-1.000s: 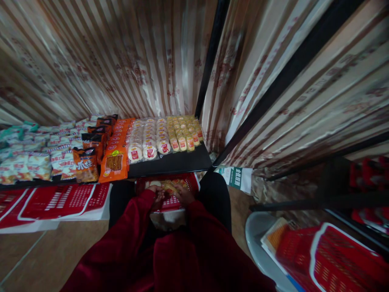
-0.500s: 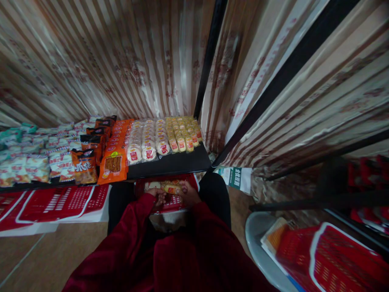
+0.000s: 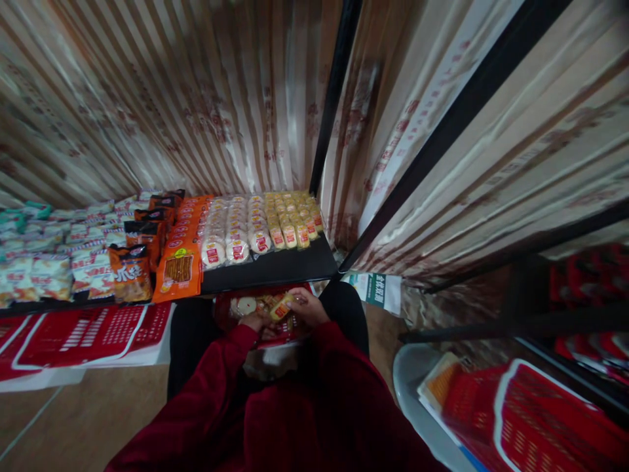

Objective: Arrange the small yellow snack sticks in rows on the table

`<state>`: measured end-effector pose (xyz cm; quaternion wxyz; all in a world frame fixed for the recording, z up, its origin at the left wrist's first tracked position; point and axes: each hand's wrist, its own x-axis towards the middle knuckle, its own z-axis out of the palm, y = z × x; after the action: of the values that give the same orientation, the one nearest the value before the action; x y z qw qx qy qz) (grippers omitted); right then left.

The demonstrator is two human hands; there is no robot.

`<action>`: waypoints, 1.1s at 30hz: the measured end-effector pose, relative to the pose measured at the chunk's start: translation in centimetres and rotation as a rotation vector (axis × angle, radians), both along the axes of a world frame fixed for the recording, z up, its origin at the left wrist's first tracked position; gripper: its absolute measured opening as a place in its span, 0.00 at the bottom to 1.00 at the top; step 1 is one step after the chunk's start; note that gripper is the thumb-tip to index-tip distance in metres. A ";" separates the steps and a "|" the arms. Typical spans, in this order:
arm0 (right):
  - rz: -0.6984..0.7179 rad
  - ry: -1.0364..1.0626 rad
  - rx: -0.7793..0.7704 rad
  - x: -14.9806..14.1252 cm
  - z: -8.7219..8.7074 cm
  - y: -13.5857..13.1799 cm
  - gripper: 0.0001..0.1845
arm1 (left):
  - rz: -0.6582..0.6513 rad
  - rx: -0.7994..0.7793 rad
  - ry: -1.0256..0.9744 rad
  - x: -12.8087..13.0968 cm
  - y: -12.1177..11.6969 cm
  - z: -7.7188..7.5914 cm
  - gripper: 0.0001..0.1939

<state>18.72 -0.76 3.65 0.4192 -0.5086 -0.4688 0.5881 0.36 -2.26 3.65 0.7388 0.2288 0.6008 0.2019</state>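
Observation:
A red basket (image 3: 222, 308) rests on my lap, holding a round white cake pack (image 3: 246, 305) and other small packs. My right hand (image 3: 307, 308) is closed on a small yellow snack pack (image 3: 281, 308), lifted and tilted over the basket. My left hand (image 3: 256, 322) sits beside it in the basket with fingers curled; what it holds is hidden. Just beyond the basket is a black shelf (image 3: 275, 267) with rows of yellow packs (image 3: 289, 226) and round white cakes (image 3: 230, 229).
Orange packets (image 3: 179, 265), dark bags (image 3: 130, 272) and pale snack bags (image 3: 49, 262) fill the shelf's left side. Red baskets (image 3: 88, 328) lie below it at the left. Another red basket (image 3: 531, 413) sits on a white stool (image 3: 410, 387) at my right. Striped curtains hang behind.
My right hand has lifted the yellow pack up out of the basket and tilted it. The view has shifted slightly left and down.

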 end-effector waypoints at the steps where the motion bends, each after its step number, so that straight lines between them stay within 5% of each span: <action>1: 0.010 -0.005 0.007 0.1 0.3 0.1 0.19 | 0.007 0.041 0.051 0.1 0.1 0.2 0.09; 15: 0.118 -0.296 0.131 0.7 5.0 2.1 0.18 | -0.197 0.612 0.191 2.5 0.8 4.0 0.08; 21: 0.088 -0.416 0.229 0.9 5.5 2.8 0.20 | -0.175 0.585 0.168 3.6 1.5 4.1 0.08; 33: -0.081 -0.302 0.260 1.2 3.9 2.5 0.22 | -0.074 0.615 0.227 5.7 3.9 5.1 0.05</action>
<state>19.90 1.73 7.58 0.4298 -0.5511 -0.5773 0.4222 6.02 1.64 8.73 0.5703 0.4838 0.5815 0.3203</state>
